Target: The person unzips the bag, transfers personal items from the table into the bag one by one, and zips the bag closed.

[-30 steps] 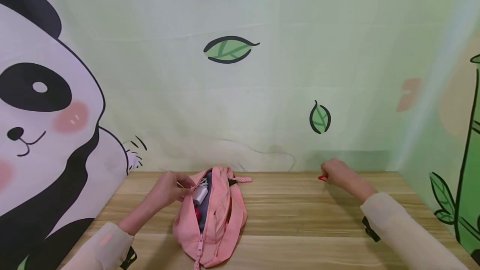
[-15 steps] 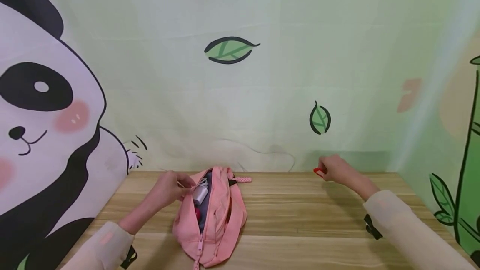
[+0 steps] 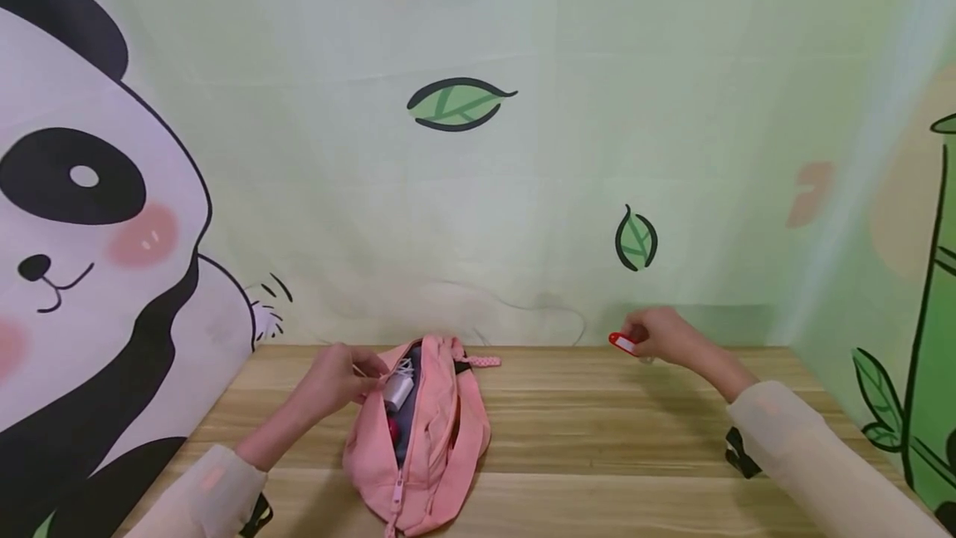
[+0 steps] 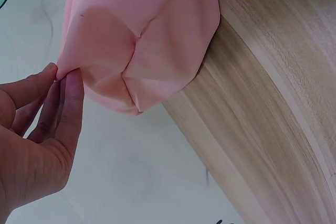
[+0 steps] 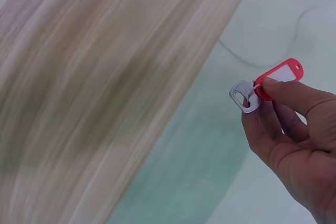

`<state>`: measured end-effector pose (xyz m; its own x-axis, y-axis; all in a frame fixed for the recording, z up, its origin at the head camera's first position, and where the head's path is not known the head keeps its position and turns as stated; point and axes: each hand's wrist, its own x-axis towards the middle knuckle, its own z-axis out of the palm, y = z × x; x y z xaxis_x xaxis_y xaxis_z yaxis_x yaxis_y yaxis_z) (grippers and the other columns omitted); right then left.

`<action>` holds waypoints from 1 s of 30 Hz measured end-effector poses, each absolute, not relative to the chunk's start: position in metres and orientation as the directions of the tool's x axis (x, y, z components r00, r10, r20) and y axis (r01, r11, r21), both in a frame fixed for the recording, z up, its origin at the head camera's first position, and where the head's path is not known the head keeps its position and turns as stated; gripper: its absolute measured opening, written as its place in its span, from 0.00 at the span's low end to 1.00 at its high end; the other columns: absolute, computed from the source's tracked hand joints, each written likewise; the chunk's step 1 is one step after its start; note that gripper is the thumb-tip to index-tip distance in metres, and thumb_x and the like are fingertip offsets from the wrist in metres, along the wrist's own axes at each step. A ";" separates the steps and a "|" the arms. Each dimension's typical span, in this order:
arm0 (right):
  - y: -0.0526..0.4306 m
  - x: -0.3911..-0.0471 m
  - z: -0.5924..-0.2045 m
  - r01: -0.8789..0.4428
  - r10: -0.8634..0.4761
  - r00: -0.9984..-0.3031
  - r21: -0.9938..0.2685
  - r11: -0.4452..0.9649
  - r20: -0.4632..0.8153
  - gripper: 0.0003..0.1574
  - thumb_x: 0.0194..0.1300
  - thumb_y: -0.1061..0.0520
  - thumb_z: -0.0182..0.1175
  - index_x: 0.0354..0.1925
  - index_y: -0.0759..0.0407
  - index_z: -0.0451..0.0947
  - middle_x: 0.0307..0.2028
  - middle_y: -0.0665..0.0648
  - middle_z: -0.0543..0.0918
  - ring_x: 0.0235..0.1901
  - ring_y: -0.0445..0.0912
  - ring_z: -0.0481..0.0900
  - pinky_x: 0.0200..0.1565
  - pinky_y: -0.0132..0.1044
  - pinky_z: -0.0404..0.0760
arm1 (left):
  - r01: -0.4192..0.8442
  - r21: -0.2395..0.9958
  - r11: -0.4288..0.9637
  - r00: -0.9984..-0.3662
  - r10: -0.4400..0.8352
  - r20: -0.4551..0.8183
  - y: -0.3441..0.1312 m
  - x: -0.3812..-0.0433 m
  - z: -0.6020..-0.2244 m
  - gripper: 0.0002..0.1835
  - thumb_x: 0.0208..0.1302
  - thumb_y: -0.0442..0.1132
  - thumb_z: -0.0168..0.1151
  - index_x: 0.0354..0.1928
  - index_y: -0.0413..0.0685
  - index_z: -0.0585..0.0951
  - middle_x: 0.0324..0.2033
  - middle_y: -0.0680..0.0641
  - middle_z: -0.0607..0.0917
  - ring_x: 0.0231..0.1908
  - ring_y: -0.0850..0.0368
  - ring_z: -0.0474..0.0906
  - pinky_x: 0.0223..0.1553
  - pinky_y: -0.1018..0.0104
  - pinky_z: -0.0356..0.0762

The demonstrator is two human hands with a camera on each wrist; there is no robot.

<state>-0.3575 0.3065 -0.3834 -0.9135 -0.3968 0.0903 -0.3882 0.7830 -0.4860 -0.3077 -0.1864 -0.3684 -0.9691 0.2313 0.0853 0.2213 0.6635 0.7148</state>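
An unzipped pink bag [image 3: 441, 438] lies on the table, its mouth gaping. My left hand [image 3: 343, 376] pinches the fabric at the left edge of that opening; the left wrist view shows thumb and fingers [image 4: 72, 98] closed on the pink cloth. Inside the bag sit a white charger-like block [image 3: 399, 391] with a white cable and something red [image 3: 392, 428], partly hidden. Out to the right, my right hand [image 3: 665, 335] holds up a red key tag [image 5: 283, 74] with a white label. A small silver metal piece [image 5: 244, 96] hangs from the tag's ring.
The wooden table [image 3: 568, 438] ends at a fabric backdrop [image 3: 523, 189] printed with leaves and a panda. The zipper pull [image 3: 397, 492] lies at the bag's near end, and a dotted pink strap tab [image 3: 484, 361] sticks out at its far right.
The right hand has shifted slightly left and turned, bringing the red key tag and its white label into sight. The left hand keeps its pinch on the bag.
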 end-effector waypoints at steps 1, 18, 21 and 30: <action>0.305 -0.357 -0.382 -0.389 -0.398 -0.912 -0.501 0.773 0.094 0.06 0.59 0.71 0.67 0.37 0.68 0.82 0.32 0.60 0.86 0.31 0.45 0.80 0.33 0.38 0.84 | 0.220 0.715 0.664 -0.969 0.231 0.084 -0.186 -0.308 -0.368 0.06 0.60 0.22 0.67 0.38 0.34 0.87 0.29 0.44 0.87 0.27 0.53 0.84 0.30 0.59 0.87; 0.272 -0.343 -0.378 -0.347 -0.423 -0.904 -0.695 0.630 0.069 0.05 0.59 0.74 0.66 0.32 0.69 0.79 0.34 0.61 0.87 0.37 0.51 0.87 0.36 0.43 0.88 | 0.226 0.718 0.659 -0.969 0.231 0.093 -0.184 -0.310 -0.372 0.06 0.61 0.22 0.66 0.38 0.33 0.87 0.30 0.42 0.87 0.28 0.54 0.84 0.30 0.59 0.87; 0.266 -0.343 -0.379 -0.354 -0.434 -0.898 -0.700 0.620 0.070 0.06 0.59 0.74 0.66 0.32 0.69 0.79 0.34 0.61 0.86 0.36 0.50 0.87 0.35 0.43 0.88 | 0.221 0.721 0.657 -0.969 0.229 0.088 -0.184 -0.310 -0.372 0.06 0.61 0.22 0.66 0.38 0.34 0.87 0.30 0.41 0.87 0.28 0.53 0.84 0.30 0.59 0.87; 0.249 -0.339 -0.377 -0.377 -0.446 -0.890 -0.694 0.614 0.090 0.05 0.59 0.72 0.67 0.33 0.67 0.80 0.32 0.61 0.86 0.34 0.48 0.87 0.34 0.41 0.87 | 0.225 0.721 0.655 -0.970 0.224 0.100 -0.187 -0.310 -0.374 0.05 0.61 0.23 0.68 0.38 0.34 0.87 0.30 0.42 0.87 0.28 0.53 0.84 0.29 0.62 0.86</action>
